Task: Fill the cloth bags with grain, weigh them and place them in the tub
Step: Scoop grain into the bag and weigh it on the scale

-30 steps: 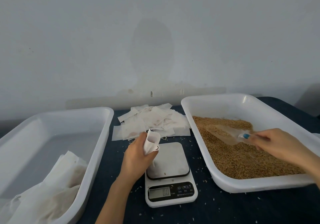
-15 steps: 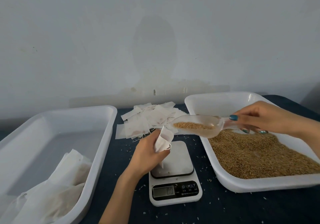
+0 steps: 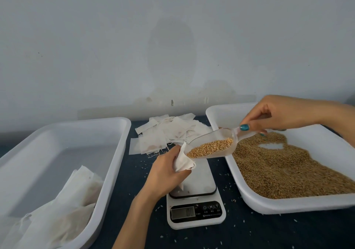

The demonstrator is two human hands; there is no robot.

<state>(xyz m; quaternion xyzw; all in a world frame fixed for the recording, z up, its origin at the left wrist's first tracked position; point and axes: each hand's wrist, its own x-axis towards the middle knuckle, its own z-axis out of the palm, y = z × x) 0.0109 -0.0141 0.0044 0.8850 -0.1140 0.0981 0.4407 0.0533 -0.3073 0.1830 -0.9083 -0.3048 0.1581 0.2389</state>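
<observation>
On the front panel of the white scale, a grey display is seen on which zeros are shown, read as "0.0", though the decimal point cannot be made out with certainty. Beside it, three round buttons are marked with a power symbol, "M" and "T". The small print under the buttons is too blurred to be read.

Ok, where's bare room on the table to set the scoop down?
Best patch: the table in front of the grain tub, right of the scale, only stray grains there. The strip between scale and left tub is crossed by the left forearm. Behind the scale the empty bags crowd it.
</observation>
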